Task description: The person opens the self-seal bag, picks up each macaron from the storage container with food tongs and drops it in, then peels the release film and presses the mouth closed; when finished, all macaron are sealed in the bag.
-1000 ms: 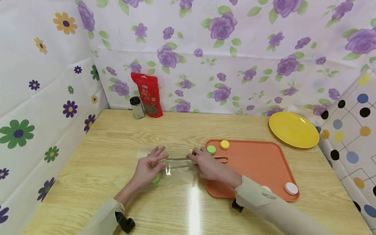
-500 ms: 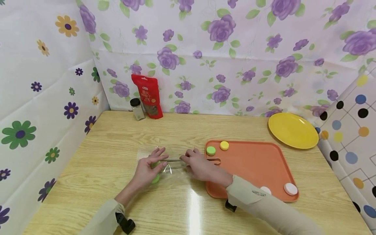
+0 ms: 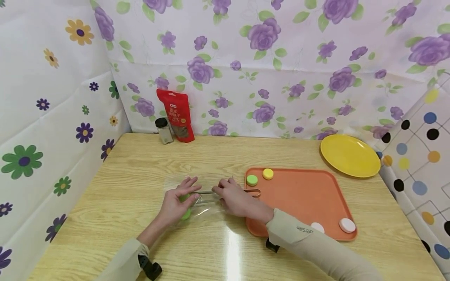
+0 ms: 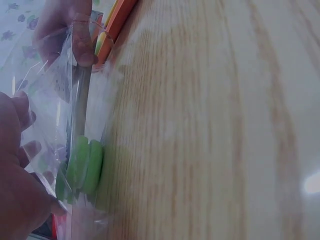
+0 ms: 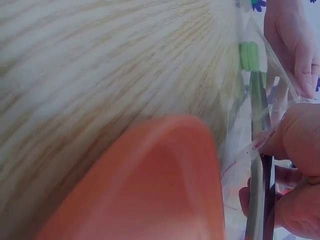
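My left hand point(image 3: 175, 201) pinches the edge of a clear plastic bag point(image 3: 207, 211) lying left of the tray. Inside the bag are green macarons point(image 4: 92, 167), pressed side by side in the left wrist view. My right hand point(image 3: 234, 198) grips metal tongs point(image 5: 256, 200) around the middle, with the handle bend sticking out to the right over the tray's edge. The tongs' arms reach into the bag, their front ends at the green macarons. Whether they still squeeze one I cannot tell. Bag film partly covers the macarons, and my left hand hides some of them in the head view.
An orange tray point(image 3: 299, 199) on the right bears a green macaron point(image 3: 252, 180), a yellow macaron point(image 3: 268, 173) and white macarons point(image 3: 347, 225). Behind it lies a yellow plate point(image 3: 351, 156). A red pouch point(image 3: 180, 121) and a black-lidded jar point(image 3: 164, 132) stand by the back wall.
My right hand has slid left, off the tray side, carrying the tongs further into the bag. The left hand stays in place, and more of a green macaron shows beside its thumb.
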Demonstrator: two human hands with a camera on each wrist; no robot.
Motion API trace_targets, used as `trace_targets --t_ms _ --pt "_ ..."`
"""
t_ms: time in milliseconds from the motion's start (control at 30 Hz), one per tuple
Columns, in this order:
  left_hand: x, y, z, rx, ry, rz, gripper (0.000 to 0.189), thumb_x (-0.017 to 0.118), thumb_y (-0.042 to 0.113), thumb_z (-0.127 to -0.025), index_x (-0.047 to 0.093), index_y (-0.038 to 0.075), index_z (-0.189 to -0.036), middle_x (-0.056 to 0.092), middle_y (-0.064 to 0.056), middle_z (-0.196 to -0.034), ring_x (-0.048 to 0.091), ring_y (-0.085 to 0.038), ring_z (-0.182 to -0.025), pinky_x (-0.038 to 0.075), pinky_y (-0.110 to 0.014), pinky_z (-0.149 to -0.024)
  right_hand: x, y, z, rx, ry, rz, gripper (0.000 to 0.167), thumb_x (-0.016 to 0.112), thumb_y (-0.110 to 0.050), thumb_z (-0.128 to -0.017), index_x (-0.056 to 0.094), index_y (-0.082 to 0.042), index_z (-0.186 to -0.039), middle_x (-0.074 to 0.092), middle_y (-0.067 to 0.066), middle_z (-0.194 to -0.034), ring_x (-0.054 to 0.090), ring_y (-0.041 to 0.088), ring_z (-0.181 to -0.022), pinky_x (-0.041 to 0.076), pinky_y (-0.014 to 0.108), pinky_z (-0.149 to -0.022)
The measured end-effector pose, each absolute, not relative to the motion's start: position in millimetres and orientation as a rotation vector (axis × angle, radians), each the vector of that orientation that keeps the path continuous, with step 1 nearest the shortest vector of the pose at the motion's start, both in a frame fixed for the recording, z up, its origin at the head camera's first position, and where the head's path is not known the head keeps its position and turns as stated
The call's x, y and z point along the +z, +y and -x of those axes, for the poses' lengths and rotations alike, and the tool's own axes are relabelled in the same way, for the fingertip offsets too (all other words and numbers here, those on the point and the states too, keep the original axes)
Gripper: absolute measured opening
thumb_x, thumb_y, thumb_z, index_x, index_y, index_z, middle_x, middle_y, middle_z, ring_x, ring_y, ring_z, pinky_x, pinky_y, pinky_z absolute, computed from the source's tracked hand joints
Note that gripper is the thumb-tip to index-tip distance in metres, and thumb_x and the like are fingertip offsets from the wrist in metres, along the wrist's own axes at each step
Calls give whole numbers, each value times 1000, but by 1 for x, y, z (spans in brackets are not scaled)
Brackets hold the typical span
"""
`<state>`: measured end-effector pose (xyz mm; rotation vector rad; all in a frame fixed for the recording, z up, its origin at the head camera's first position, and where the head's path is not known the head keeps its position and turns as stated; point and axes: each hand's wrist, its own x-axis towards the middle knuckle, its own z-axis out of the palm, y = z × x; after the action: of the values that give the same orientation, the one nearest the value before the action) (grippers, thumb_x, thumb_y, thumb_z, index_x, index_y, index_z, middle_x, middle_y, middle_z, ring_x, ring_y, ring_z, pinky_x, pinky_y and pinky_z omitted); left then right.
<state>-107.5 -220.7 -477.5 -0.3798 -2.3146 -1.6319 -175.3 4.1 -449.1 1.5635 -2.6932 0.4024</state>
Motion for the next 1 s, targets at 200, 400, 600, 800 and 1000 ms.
trace_targets --t_ms 200,400,600,800,1000 --pt "-476 -221 107 -1562 -2328 396 23 74 -3 -88 73 -7 -111 57 -25 -134 36 -49 -137 13 -74 -109 -445 -2 172 353 -2726 -1542 36 72 -7 -93 65 -6 -128 57 12 -113 52 30 -95 52 39 -72" --pt "-474 -221 107 -1535 -2333 418 23 73 -2 -88 73 -5 -111 58 -23 -135 37 -48 -137 13 -78 -105 -444 -8 171 267 -2748 -1530 32 70 -11 -94 65 -10 -126 57 10 -112 52 28 -94 53 37 -70" --pt "-476 -221 107 -1544 -2317 415 22 74 -1 -88 74 -5 -111 59 -23 -133 37 -49 -136 14 -76 -107 -444 -7 171 271 -2782 -1527 36 69 -10 -95 63 -8 -130 56 11 -114 51 28 -96 53 38 -73" --pt "-478 -222 106 -1559 -2326 414 23 73 0 -89 74 -4 -112 58 -22 -135 35 -50 -137 15 -73 -110 -441 4 172 337 -2772 -1562 37 70 -6 -94 62 -5 -130 55 12 -110 49 29 -92 49 38 -72" --pt "-477 -221 106 -1574 -2317 416 23 74 -1 -89 73 -5 -112 57 -25 -134 35 -51 -137 16 -71 -110 -440 22 172 374 -2757 -1573 34 67 -2 -94 61 -3 -127 52 10 -101 43 25 -83 41 34 -69"
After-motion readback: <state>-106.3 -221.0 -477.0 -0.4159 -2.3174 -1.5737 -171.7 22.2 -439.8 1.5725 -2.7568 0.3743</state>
